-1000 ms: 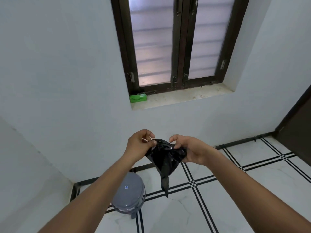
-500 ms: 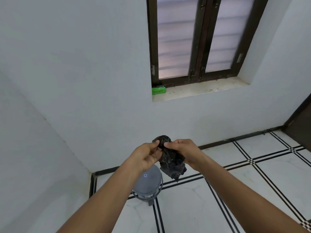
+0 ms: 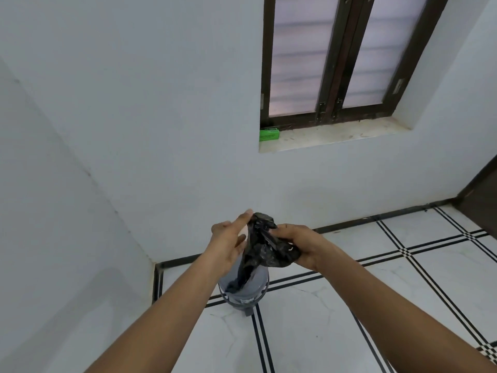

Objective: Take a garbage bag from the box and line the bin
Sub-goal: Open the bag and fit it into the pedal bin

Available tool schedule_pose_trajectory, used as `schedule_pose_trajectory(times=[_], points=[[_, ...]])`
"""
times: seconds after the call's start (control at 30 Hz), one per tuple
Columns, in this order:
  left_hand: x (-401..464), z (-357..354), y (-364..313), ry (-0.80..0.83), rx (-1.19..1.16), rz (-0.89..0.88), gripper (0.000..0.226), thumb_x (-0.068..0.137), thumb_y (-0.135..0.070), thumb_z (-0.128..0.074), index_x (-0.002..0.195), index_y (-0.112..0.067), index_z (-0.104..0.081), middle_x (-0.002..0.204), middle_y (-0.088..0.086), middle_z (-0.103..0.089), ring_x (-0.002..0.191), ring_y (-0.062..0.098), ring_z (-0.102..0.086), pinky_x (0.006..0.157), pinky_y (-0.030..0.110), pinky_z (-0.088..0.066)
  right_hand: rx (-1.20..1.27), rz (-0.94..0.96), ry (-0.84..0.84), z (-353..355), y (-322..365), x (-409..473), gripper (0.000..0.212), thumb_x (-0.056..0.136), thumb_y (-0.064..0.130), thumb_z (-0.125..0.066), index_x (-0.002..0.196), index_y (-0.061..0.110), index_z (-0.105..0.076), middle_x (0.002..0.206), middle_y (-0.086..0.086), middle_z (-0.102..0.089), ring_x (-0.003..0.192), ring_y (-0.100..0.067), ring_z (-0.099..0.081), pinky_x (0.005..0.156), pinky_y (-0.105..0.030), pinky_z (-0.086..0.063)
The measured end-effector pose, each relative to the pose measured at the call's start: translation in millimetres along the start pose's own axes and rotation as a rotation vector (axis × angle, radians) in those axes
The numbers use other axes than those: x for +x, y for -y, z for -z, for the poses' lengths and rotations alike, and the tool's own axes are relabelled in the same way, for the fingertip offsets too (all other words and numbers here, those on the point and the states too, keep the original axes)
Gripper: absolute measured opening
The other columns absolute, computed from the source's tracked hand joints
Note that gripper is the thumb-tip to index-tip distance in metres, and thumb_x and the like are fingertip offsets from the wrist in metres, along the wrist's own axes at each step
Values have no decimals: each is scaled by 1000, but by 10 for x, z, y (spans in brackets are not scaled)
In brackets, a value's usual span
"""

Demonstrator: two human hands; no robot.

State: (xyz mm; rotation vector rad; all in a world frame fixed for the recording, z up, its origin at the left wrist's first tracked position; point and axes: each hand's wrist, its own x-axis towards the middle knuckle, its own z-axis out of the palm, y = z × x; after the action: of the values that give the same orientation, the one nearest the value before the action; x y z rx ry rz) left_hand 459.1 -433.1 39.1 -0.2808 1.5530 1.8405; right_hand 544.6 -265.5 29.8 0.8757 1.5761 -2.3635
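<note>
A crumpled black garbage bag (image 3: 262,249) hangs between my hands above the bin. My right hand (image 3: 298,244) grips its bunched right side. My left hand (image 3: 228,242) presses against the bag's left side with fingers stretched out, thumb and fingertips at the top fold. The grey round bin (image 3: 243,292) stands on the floor right below, its lid closed and mostly hidden by the bag and my left wrist. The green garbage bag box (image 3: 268,134) lies at the left end of the window sill.
White walls meet in a corner at the left (image 3: 129,230). The white tiled floor (image 3: 322,319) has black line borders. A dark door (image 3: 481,208) stands at the far right. The window sill (image 3: 336,135) is above and behind the bin.
The view has shifted left and closer to the bin. The bag now hangs straight over the bin, and my left hand's fingers have opened out against it.
</note>
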Motion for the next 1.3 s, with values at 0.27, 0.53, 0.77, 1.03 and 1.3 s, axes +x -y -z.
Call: schedule_pose_trajectory(times=[0.27,0.53,0.77,1.03,1.3], points=[[-16,-3,-19,3,30,145,23,103,-24,-59,115,-7,-68,97,12,-75,85,25,-70,70,41,-57,-115,66,97,-191,16,35,26,85,27,-81,89,6,-67,96,-19,-74,90,-30,-72,78,-42,-61],[36,274,-171,23,-222,97,9,93,-16,-59,90,-14,-67,74,7,-69,66,20,-61,47,24,-48,485,-66,-99,48,137,171,22,102,-4,-48,89,11,-58,81,-13,-67,79,-27,-65,67,-40,-65],[160,363,-122,-118,443,-329,42,78,15,-47,83,-17,-75,87,6,-74,73,23,-68,59,27,-57,617,-47,-109,179,298,176,14,87,4,-49,87,6,-63,89,-12,-57,76,-24,-55,66,-31,-48],[304,278,-184,-270,577,-417,29,64,-45,-79,86,-26,-78,121,16,-58,86,18,-74,86,40,-63,-667,268,-339,154,268,176,37,85,-7,-54,76,20,-77,82,1,-70,70,-17,-61,54,-21,-47],[191,-12,-76,-624,778,-687,69,76,-16,-77,137,-21,-46,130,-2,-26,81,27,-63,68,34,-53,-1465,524,-325,90,176,143,58,79,5,-61,135,20,-53,130,0,-48,104,-27,-61,68,-31,-47]])
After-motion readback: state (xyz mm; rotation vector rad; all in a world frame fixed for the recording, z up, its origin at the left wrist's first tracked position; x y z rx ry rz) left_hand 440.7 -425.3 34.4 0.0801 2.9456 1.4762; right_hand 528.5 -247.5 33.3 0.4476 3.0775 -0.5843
